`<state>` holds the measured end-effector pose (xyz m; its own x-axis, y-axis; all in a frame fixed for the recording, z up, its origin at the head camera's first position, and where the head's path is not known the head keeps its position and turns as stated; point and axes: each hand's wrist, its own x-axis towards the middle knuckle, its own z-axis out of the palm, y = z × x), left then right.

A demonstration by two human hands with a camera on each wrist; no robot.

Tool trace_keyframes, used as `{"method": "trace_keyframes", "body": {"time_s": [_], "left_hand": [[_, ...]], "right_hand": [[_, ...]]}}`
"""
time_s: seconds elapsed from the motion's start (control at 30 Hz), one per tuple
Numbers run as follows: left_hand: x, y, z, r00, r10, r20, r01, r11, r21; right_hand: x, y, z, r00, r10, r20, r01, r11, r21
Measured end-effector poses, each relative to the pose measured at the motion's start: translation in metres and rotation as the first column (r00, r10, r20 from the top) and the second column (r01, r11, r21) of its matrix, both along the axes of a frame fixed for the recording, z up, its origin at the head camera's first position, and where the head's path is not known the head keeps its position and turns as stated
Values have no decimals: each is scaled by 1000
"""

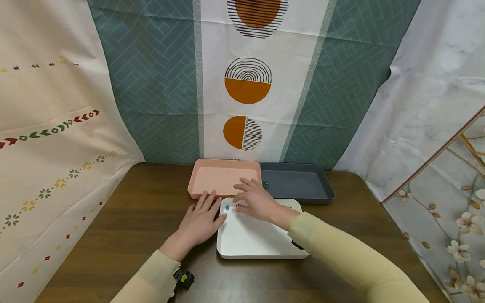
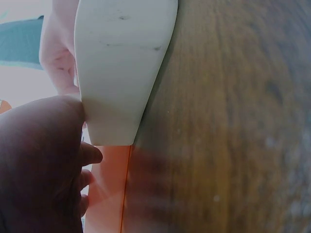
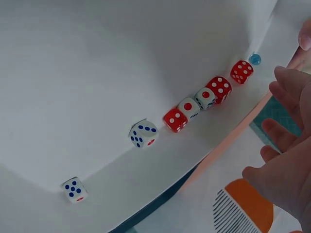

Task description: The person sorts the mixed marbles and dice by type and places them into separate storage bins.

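Observation:
My right hand (image 1: pixel 257 203) reaches over the far side of a white tray (image 1: pixel 261 242), fingers loosely bent with nothing between them. A red die (image 1: pixel 238 207) shows beside its thumb. In the right wrist view several dice line the far wall: a red die (image 3: pixel 241 72) near the corner, another red die (image 3: pixel 219 90) touching a white die (image 3: pixel 205 98), and a separate white die (image 3: pixel 75 189). A small blue ball (image 3: pixel 255 59) sits in the corner. My left hand (image 1: pixel 201 223) spreads its fingers at the tray's left edge, fingertips by the pink tray (image 1: pixel 223 163).
Behind the white tray, a dark grey tray (image 1: pixel 303 185) stands beside the pink one, with small green things (image 1: pixel 265 184) at its left end. The brown wooden table (image 1: pixel 151 198) carries all three trays. A patterned cloth (image 1: pixel 163 84) hangs behind.

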<state>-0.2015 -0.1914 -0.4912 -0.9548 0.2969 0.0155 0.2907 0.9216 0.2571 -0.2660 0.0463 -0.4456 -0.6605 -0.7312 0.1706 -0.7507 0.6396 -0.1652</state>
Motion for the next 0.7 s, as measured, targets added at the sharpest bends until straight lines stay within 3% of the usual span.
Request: {"method": "trace_keyframes", "body": {"time_s": [0.4,0.7], "left_hand": [[1,-1,0,1000,-2,-16,3,1000,10],[2,-1,1,1000,-7,-24,7,1000,15]], "right_hand": [[-2,-10,-4,1000,10,-26,-8,998,59],[-2,-19,-6,1000,21,6,-22,998,67]]}}
